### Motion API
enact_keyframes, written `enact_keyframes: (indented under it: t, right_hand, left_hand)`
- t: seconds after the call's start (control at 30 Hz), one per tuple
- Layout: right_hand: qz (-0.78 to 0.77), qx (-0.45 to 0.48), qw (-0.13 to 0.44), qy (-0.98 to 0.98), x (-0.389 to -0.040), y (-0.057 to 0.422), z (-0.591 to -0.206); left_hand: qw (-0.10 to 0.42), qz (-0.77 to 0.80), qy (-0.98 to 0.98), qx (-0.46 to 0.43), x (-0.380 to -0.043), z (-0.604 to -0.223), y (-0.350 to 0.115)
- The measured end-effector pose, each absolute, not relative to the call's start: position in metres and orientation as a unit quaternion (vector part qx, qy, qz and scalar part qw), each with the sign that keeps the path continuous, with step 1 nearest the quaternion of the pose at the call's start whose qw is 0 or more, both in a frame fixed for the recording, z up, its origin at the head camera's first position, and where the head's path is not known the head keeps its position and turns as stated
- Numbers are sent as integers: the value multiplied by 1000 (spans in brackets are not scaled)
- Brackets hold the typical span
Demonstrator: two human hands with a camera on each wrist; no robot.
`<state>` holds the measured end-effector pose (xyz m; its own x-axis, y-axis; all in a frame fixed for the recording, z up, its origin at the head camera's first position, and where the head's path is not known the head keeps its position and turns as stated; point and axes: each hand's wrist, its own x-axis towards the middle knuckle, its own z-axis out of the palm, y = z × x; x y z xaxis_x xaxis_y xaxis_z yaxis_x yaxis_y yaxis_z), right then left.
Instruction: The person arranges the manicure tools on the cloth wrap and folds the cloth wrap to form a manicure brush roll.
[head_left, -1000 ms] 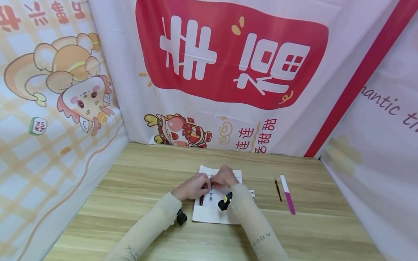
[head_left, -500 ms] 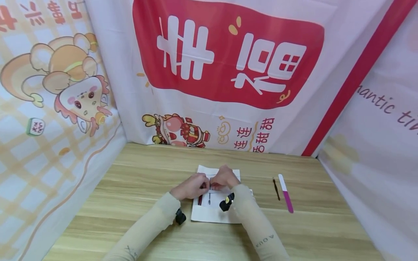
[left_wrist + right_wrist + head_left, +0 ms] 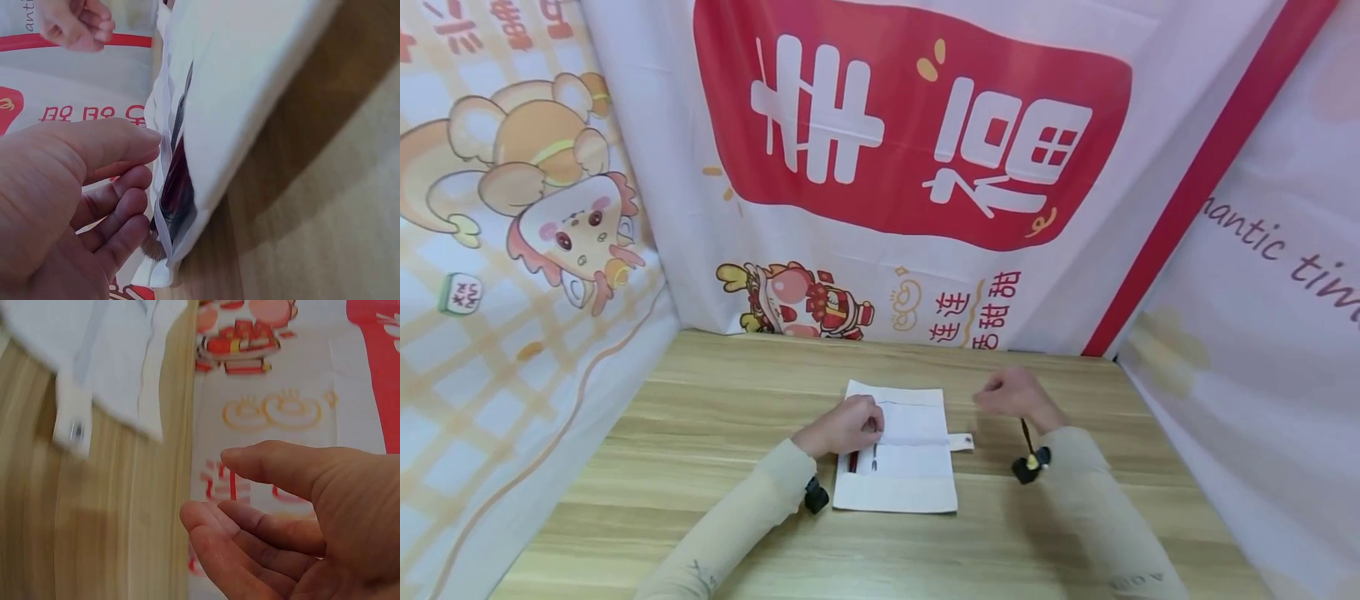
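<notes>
A white fabric tool roll (image 3: 913,492) lies spread on the table, with an elastic band (image 3: 166,134) across its middle. My left hand (image 3: 848,425) is at its left side; in the left wrist view thumb and forefinger pinch the band's edge. A dark red tool (image 3: 853,462) and a thin dark tool (image 3: 874,457) are tucked in the roll. Brush bristles (image 3: 154,246) show beside my left fingers. My right hand (image 3: 1017,393) is in the air right of the roll, thumb and fingers apart, holding nothing. Below it lies a slim brown stick-like tool (image 3: 1027,436), partly hidden.
A snap tab (image 3: 961,442) sticks out from the roll's right side. Bare wooden table (image 3: 760,392) surrounds the roll. A printed white curtain (image 3: 1060,275) stands behind the table, with more curtains at both sides.
My right hand has left the roll and moved right, above the brown tool. The white-and-purple stick is now hidden by the right arm. My left hand has stayed at the roll.
</notes>
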<state>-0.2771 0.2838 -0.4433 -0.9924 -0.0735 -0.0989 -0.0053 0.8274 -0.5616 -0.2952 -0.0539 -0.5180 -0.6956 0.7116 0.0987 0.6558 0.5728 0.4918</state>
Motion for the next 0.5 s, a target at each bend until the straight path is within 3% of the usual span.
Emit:
enact_keyframes:
  t: [0.27, 0.5]
  right_hand:
    - [-227, 15, 42, 973, -256, 372, -456]
    - [-243, 34, 32, 969, -242, 401, -483]
  left_hand:
    - [55, 238, 887, 392, -293, -518, -46]
    - [55, 227, 889, 394, -292, -519, -40]
